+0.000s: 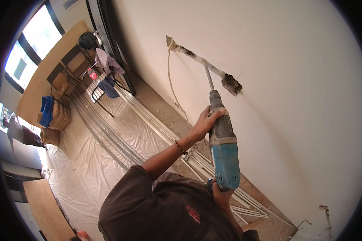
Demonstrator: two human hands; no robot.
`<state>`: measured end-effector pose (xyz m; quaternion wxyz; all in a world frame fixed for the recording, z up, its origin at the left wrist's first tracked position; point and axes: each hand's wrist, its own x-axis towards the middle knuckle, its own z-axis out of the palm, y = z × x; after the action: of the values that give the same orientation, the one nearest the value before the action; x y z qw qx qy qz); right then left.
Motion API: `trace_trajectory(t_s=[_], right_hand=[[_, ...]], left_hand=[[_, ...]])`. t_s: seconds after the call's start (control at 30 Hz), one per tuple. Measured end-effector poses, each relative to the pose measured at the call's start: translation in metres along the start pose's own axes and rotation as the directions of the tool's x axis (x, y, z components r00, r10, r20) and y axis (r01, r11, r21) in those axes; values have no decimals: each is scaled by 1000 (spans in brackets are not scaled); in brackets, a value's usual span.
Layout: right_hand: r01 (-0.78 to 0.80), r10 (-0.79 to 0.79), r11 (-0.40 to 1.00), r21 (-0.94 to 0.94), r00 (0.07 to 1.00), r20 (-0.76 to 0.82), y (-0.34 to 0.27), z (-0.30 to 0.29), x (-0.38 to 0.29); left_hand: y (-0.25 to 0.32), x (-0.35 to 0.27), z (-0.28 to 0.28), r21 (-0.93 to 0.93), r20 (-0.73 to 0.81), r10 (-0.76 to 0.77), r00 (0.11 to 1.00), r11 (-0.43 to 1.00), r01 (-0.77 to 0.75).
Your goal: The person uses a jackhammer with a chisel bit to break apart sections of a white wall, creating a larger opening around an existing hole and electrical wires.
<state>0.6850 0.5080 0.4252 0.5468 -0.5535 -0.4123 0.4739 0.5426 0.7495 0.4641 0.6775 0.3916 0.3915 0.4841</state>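
A teal and grey rotary hammer (pixel 224 159) points up along the white wall (pixel 295 99). Around its grey front housing, behind the chuck, my left hand (pixel 206 122) is wrapped. My right hand (pixel 221 194) grips the rear handle, which the motor body partly hides. The steel chisel bit (pixel 209 77) meets the lower edge of a rough channel (pixel 205 61) cut in the plaster. At the channel's right end is a dark, ragged hole (pixel 231 85). A pale cable (pixel 169 72) hangs from the cavity at its left end.
White plastic conduits (pixel 199 161) and rubble lie along the wall's foot. Grey metal rods (pixel 105 132) cross the plastic floor sheet (pixel 87 168). A chair (pixel 98 90) holds cloths and a bottle (pixel 92 74). Cardboard boxes (pixel 60 113) stand by a long wooden table (pixel 39 87). Another person (pixel 22 132) is far left.
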Motion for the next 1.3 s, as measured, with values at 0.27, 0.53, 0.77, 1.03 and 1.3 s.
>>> trace_trajectory(t_s=[0.27, 0.53, 0.77, 1.03, 1.3], right_hand=[[11, -12, 1000, 19, 1000, 26, 11, -31, 36], [50, -63, 997, 67, 975, 214, -52, -89, 130], [80, -113, 988, 135, 960, 258, -40, -81, 111], [70, -70, 996, 63, 998, 2, -12, -77, -13], [78, -79, 995, 57, 997, 9, -3, -99, 21]], left_hand=[[10, 21, 11, -11, -41, 14, 999, 1000, -15], [11, 71, 48, -52, -108, 11, 994, 998, -16], [-1, 50, 33, -55, -121, 71, 990, 995, -78], [-20, -28, 55, 25, 13, -69, 998, 997, 69], [-10, -2, 67, 22, 59, -77, 995, 997, 76]])
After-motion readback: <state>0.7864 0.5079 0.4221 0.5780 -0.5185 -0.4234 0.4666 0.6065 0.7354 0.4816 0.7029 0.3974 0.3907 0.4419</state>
